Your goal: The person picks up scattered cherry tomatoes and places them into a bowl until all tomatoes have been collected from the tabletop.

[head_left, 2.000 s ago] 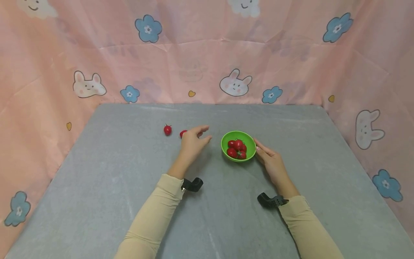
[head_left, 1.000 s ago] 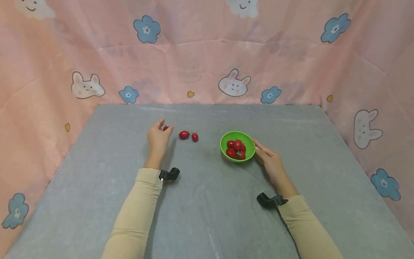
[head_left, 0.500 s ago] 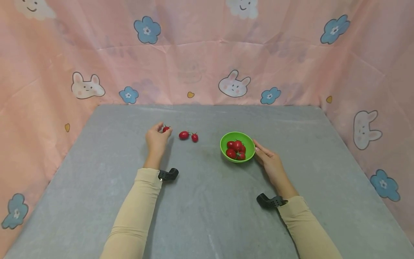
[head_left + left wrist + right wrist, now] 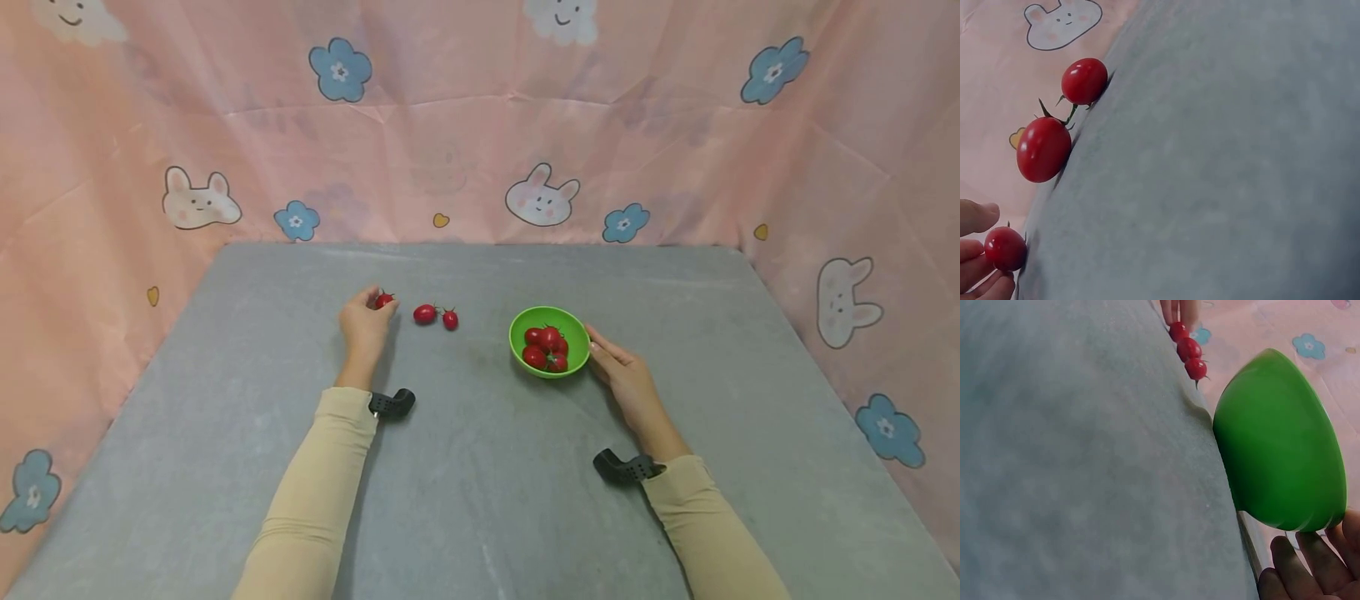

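My left hand (image 4: 364, 333) is around a small red cherry tomato (image 4: 384, 300) on the table. In the left wrist view the fingers (image 4: 975, 272) lie close against this tomato, with a gap between it and the thumb. To its right lie two more, a larger cherry tomato (image 4: 424, 314) and a smaller cherry tomato (image 4: 450, 319), both with green stems. A green bowl (image 4: 551, 372) with several tomatoes (image 4: 550, 338) inside stands right of centre. My right hand (image 4: 630, 383) touches the bowl's right side, its extended fingers (image 4: 1319, 562) resting against the outer wall.
The grey tabletop (image 4: 480, 483) reaches back to a pink curtain (image 4: 450, 125) printed with rabbits and blue flowers, which also hangs along both sides. Each wrist wears a black strap with a camera, the left strap (image 4: 392, 404) and the right strap (image 4: 628, 467).
My left hand has gone left from beside the bowl, past the two tomatoes, to the leftmost tomato, and has stayed there for the last second. My right hand and the bowl hold their place.
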`<state>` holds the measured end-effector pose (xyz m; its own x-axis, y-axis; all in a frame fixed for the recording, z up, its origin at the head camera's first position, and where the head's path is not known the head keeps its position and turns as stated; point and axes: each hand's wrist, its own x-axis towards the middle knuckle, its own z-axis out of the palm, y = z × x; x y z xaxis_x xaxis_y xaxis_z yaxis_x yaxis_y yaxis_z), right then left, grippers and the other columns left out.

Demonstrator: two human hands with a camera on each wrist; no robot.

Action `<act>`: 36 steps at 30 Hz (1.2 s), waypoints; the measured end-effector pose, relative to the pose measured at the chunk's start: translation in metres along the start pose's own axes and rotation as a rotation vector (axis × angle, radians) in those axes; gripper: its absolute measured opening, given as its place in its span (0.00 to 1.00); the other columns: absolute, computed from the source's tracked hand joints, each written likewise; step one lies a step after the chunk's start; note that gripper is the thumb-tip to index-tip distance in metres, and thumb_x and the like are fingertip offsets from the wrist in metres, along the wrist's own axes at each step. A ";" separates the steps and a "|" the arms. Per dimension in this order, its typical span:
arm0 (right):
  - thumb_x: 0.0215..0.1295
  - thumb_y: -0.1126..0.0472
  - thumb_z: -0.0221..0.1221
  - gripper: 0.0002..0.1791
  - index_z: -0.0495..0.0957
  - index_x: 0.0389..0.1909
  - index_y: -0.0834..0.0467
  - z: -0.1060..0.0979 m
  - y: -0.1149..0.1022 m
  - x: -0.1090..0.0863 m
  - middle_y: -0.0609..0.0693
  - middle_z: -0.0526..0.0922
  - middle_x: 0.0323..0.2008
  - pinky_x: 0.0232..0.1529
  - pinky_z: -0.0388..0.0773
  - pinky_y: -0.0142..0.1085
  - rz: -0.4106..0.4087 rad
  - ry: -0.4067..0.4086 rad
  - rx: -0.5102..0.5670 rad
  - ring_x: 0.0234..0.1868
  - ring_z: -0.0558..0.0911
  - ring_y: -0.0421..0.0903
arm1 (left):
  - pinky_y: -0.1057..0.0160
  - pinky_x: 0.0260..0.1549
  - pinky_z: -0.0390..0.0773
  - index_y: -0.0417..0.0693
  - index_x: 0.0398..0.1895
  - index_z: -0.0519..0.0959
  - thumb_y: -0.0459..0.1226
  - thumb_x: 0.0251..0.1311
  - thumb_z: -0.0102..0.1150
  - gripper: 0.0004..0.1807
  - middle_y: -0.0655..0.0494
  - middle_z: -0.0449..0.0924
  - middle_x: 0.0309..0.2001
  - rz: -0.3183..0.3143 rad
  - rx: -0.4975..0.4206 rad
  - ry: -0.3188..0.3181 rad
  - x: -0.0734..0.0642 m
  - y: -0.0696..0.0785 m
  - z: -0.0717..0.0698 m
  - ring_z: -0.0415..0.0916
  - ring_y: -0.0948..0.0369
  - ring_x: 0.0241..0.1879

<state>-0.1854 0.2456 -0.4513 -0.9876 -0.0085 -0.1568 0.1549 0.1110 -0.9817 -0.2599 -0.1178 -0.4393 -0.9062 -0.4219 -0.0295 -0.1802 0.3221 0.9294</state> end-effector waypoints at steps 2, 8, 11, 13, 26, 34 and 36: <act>0.76 0.52 0.51 0.28 0.64 0.72 0.56 0.000 0.000 0.000 0.48 0.62 0.74 0.67 0.67 0.28 -0.001 0.000 0.005 0.76 0.61 0.42 | 0.56 0.64 0.75 0.36 0.65 0.74 0.33 0.62 0.65 0.27 0.41 0.77 0.63 -0.005 -0.004 0.004 0.001 -0.001 0.001 0.74 0.50 0.64; 0.76 0.52 0.51 0.28 0.63 0.72 0.57 0.001 0.000 0.000 0.49 0.62 0.74 0.67 0.67 0.28 -0.011 0.000 0.014 0.75 0.63 0.43 | 0.57 0.64 0.75 0.38 0.65 0.74 0.34 0.63 0.64 0.26 0.43 0.77 0.63 -0.030 -0.016 0.013 0.002 -0.002 0.002 0.73 0.51 0.65; 0.76 0.52 0.51 0.28 0.64 0.72 0.57 0.001 0.000 0.000 0.50 0.63 0.74 0.67 0.67 0.28 -0.017 0.002 0.018 0.75 0.63 0.43 | 0.56 0.63 0.75 0.38 0.64 0.75 0.34 0.64 0.63 0.25 0.43 0.77 0.63 -0.036 -0.017 0.019 0.003 -0.001 0.003 0.73 0.51 0.65; 0.76 0.53 0.51 0.28 0.64 0.72 0.58 0.001 0.000 0.000 0.50 0.62 0.74 0.67 0.67 0.28 -0.020 0.001 0.023 0.75 0.63 0.43 | 0.56 0.63 0.75 0.38 0.63 0.75 0.34 0.64 0.63 0.24 0.43 0.78 0.62 -0.036 -0.016 0.023 0.003 -0.001 0.004 0.73 0.51 0.64; 0.76 0.52 0.51 0.28 0.64 0.72 0.57 -0.001 0.002 0.000 0.49 0.62 0.74 0.67 0.67 0.27 -0.024 0.003 0.012 0.75 0.62 0.44 | 0.54 0.62 0.76 0.35 0.59 0.78 0.33 0.64 0.62 0.21 0.40 0.79 0.59 -0.018 -0.008 0.016 0.003 -0.001 0.005 0.75 0.49 0.61; 0.76 0.52 0.52 0.28 0.64 0.72 0.57 0.000 0.001 0.000 0.50 0.62 0.74 0.67 0.67 0.28 -0.014 0.002 0.015 0.75 0.62 0.44 | 0.54 0.62 0.76 0.36 0.58 0.79 0.33 0.63 0.62 0.20 0.40 0.81 0.58 -0.012 -0.017 0.015 -0.001 -0.002 0.005 0.76 0.49 0.60; 0.76 0.51 0.52 0.28 0.64 0.72 0.57 0.000 0.001 0.000 0.50 0.62 0.74 0.67 0.67 0.28 -0.015 0.001 0.015 0.75 0.62 0.45 | 0.54 0.61 0.77 0.37 0.58 0.79 0.34 0.63 0.62 0.20 0.41 0.81 0.57 -0.009 -0.023 0.006 -0.004 0.001 0.006 0.76 0.50 0.60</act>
<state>-0.1854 0.2459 -0.4527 -0.9899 -0.0092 -0.1416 0.1401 0.0963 -0.9854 -0.2584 -0.1107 -0.4404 -0.9025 -0.4293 -0.0358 -0.1795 0.2991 0.9372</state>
